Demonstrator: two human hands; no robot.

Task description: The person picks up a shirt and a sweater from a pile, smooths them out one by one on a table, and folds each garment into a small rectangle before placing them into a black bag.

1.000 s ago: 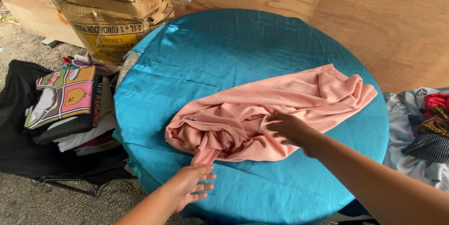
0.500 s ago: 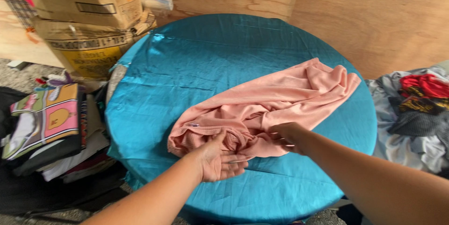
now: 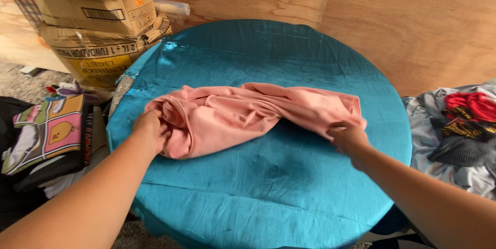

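Observation:
A crumpled pink garment (image 3: 243, 117) lies stretched sideways across a round table under a teal cloth (image 3: 268, 187). My left hand (image 3: 150, 130) grips the garment's bunched left end. At the other end my right hand (image 3: 347, 136) pinches the cloth's lower right corner. Both arms reach in from the bottom of the view, spread wide apart.
Stacked cardboard boxes (image 3: 93, 16) stand at the back left against a plywood wall (image 3: 413, 21). A pile of folded printed clothes (image 3: 49, 135) sits left of the table. Loose grey and red clothes (image 3: 460, 130) lie heaped on the right.
My hands have moved apart, the left to the garment's left end and the right to its right end. The garment now lies pulled out more level across the table.

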